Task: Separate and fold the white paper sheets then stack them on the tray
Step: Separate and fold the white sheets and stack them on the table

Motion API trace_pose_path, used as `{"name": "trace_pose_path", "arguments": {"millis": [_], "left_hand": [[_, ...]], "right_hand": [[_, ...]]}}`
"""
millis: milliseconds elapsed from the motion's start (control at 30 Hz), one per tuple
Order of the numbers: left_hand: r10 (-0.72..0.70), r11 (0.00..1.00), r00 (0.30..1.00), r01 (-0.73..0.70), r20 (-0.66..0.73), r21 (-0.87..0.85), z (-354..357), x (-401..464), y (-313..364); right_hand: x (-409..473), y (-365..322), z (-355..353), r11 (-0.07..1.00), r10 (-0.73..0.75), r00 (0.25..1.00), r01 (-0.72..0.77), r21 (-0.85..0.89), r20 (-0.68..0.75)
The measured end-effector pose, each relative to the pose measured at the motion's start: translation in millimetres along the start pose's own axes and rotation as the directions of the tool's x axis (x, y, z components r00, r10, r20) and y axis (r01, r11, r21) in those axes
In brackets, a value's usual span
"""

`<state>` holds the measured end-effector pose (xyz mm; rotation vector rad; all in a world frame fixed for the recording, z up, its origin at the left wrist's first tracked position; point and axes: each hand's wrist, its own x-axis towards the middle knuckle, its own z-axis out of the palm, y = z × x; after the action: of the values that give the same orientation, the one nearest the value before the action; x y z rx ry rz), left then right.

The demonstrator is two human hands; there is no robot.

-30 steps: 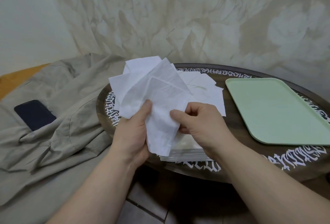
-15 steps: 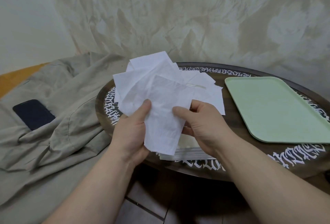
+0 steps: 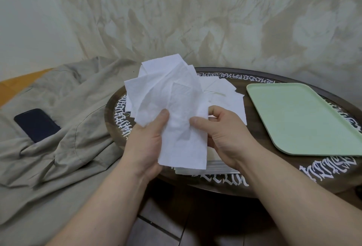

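— Two hands up over the near edge of the table [image 3: 274, 185], both busy with one bunch of white paper sheets [image 3: 176, 108]?

— Yes. Left hand [image 3: 146, 143] raised with forearm coming up from the lower left, thumb pressed across the front of the bunch, fingers hidden behind it, so clamped on the paper. Right hand [image 3: 225, 136] just beside it, forearm entering from the lower right, thumb pinching the right border of the front sheet, fingers curled in behind.

— And the sheets themselves?

— Fanned out above the left thumb, corners pointing up and left; front sheet hanging down between the two hands. More loose sheets [image 3: 227, 98] spread flat toward the far-left part of the table, plus a neat stack [image 3: 211, 167] at the near edge, partly hidden under the right wrist.

— Further left?

— Off the table: crumpled beige cloth [image 3: 58, 138] with a dark phone [image 3: 36, 125] lying on it.

— Right side?

— Pale green tray [image 3: 305, 120] lying flat along the right edge of the table, well apart from both hands. Dark round tabletop, white lettering around the rim.

— Behind?

— Cream curtain [image 3: 215, 20] with a faint floral pattern; plain wall at far left; dark tiled floor below the forearms.
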<state>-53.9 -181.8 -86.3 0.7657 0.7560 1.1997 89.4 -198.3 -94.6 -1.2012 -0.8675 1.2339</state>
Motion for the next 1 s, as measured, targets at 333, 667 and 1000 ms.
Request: {"name": "trace_pose_path", "arguments": {"millis": [333, 667, 1000], "left_hand": [[0.062, 0.991, 0.987, -0.079, -0.146, -0.111, -9.4, 12.6, 5.6], [0.051, 0.983, 0.970, -0.092, 0.239, 0.162, -4.7, -0.1, -16.0], [-0.218, 0.973, 0.787, 0.223, 0.577, 0.062, -17.3, 3.9, 15.2]], "right_hand": [[9.3, -13.0, -19.1, 0.985, -0.153, 0.901, 0.106, -0.136, -0.406], [-1.8, -11.7, 9.2, 0.936, -0.240, 0.965, 0.202, -0.287, -0.106], [-7.4, -12.5, -0.3, 0.836, -0.377, 0.926, 0.344, -0.427, 0.007]]}}
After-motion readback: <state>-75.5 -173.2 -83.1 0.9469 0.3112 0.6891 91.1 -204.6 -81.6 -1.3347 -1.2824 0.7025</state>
